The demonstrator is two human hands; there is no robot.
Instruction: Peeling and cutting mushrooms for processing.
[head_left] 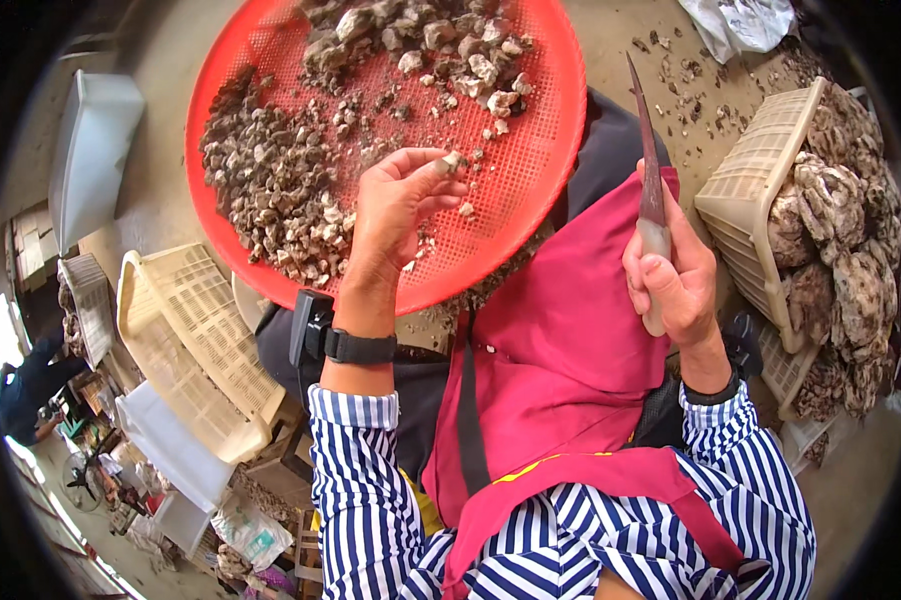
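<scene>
My left hand (400, 205) is closed in a pinch on a small pale lump (454, 161), held above the near part of a round red mesh tray (505, 235). Many small grey-brown chunks (275, 180) are heaped on the tray's left side. Larger, whiter chunks (438, 36) lie toward its far side. My right hand (678, 280) grips a knife (651, 190) by its pale handle, to the right of the tray. The knife's long, narrow, dark blade points away from me and carries nothing.
On the right, a beige crate (760, 190) holds large, rough brown-and-white lumps (835, 215). Dark crumbs litter the floor near a white plastic bag (740, 25). Beige baskets (195, 340) and pale bins (95, 150) stand at the left. Another person (32, 390) is at the far left.
</scene>
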